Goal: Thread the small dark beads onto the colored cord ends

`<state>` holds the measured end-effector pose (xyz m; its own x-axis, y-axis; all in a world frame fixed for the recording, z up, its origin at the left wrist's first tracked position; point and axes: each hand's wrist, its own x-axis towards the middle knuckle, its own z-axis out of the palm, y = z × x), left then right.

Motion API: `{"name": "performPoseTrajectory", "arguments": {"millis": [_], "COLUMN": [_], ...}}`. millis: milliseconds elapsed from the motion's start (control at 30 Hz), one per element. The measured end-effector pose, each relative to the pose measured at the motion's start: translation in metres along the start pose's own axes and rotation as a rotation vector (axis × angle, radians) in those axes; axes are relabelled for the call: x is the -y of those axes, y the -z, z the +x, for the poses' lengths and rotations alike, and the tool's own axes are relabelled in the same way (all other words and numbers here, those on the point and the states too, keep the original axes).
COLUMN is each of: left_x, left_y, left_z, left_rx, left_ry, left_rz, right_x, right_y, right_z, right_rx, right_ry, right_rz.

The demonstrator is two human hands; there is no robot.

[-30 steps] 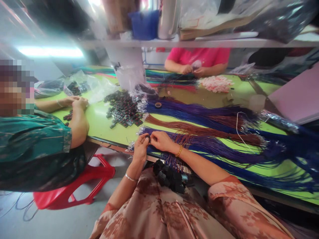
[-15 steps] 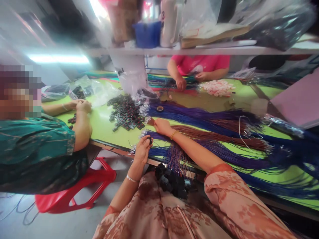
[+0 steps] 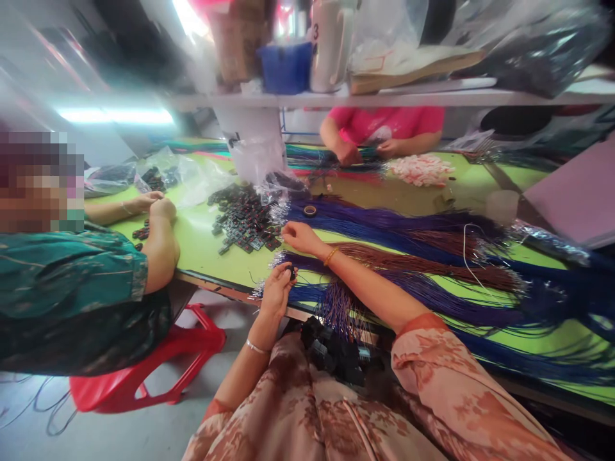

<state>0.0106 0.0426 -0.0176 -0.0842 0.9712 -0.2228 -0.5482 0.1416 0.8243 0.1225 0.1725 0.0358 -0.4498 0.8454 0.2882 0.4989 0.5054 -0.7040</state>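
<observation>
My left hand (image 3: 273, 293) is closed in a pinch on a small black connector housing (image 3: 291, 273), held just above the table's front edge. My right hand (image 3: 306, 239) reaches over the metal-tipped end of a bundle of brown wires (image 3: 398, 257). Its fingers are pinched together; whether a wire is between them is too small to tell. Purple-blue wires (image 3: 312, 264) lie beneath it. A cluster of black housings with wires attached (image 3: 331, 352) hangs over the table edge at my lap. Left of my right hand lies a pile of loose black housings (image 3: 245, 218).
A co-worker in green (image 3: 72, 275) sits at the left beside a red stool (image 3: 192, 346). Another in pink (image 3: 384, 125) works across the table near pale pink pieces (image 3: 420, 169). A tape roll (image 3: 310, 210) lies among blue wires (image 3: 346, 221). A loaded shelf (image 3: 307, 100) spans overhead.
My right hand has shifted slightly left and up at the brown wire ends, its fingers drawn together. My left hand keeps its hold on the black housing.
</observation>
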Motion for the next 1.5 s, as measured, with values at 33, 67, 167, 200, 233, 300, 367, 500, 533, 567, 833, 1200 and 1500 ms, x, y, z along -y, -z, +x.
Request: {"name": "performPoseTrajectory", "arguments": {"millis": [33,67,167,200,233,300,367,500,533,567,833,1200,1500], "left_x": [0.0,0.0,0.0,0.0,0.0,0.0,0.0,-0.001,-0.001,-0.001,-0.002,-0.002,0.0], "left_y": [0.0,0.0,0.001,0.001,0.001,0.001,0.001,0.001,0.001,0.001,0.003,0.001,0.0], "left_z": [0.0,0.0,0.0,0.0,0.0,0.0,0.0,0.001,0.001,0.001,0.003,0.002,0.002], "left_rx": [-0.002,-0.005,0.003,0.008,0.013,0.018,0.023,0.033,0.034,0.034,0.022,0.007,-0.003], "left_ry": [-0.003,-0.004,-0.008,-0.009,-0.011,-0.015,-0.016,-0.004,0.0,0.003,0.009,0.007,-0.016], "left_rz": [-0.003,-0.007,-0.008,-0.007,-0.006,-0.014,-0.025,-0.03,-0.03,-0.031,-0.022,-0.072,-0.061], "right_x": [0.004,0.007,0.012,0.013,0.014,0.014,0.014,0.011,0.01,0.009,0.01,0.013,0.013], "right_y": [-0.001,-0.001,0.002,0.004,0.005,0.008,0.009,0.006,0.005,0.003,-0.001,-0.002,-0.006], "right_z": [-0.001,-0.003,-0.016,-0.022,-0.029,-0.043,-0.056,-0.076,-0.079,-0.082,-0.09,-0.091,-0.092], "right_rx": [-0.007,-0.012,-0.015,-0.018,-0.02,-0.015,0.0,0.011,0.01,0.008,0.005,-0.055,-0.071], "right_ry": [0.017,0.032,0.045,0.025,-0.006,-0.087,-0.148,-0.151,-0.148,-0.146,-0.154,-0.2,-0.205], "right_rz": [0.061,0.111,0.193,0.2,0.204,0.216,0.235,0.235,0.232,0.231,0.181,0.148,0.116]}}
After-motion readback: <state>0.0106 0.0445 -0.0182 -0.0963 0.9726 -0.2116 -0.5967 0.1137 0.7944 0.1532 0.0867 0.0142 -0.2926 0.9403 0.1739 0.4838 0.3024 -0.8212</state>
